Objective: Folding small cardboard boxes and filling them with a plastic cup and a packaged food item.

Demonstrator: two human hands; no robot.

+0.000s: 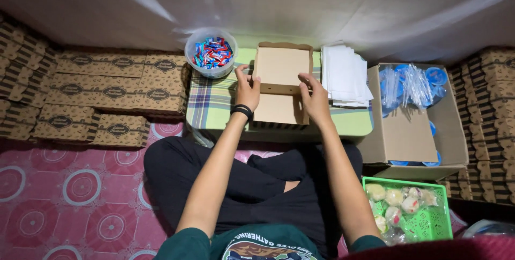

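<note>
Both hands gripping brown cardboard box (281, 85), left hand (247, 90), right hand (316, 99), fingers curled

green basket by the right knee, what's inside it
The green basket holds several round pale buns, each in a clear wrapper. At least six show on top; whatever lies beneath them is covered, and the basket's near edge runs out of view.

Brown cardboard box (280, 67), plaid green cloth (212, 104), pink patterned floor mat (75, 185).
</note>
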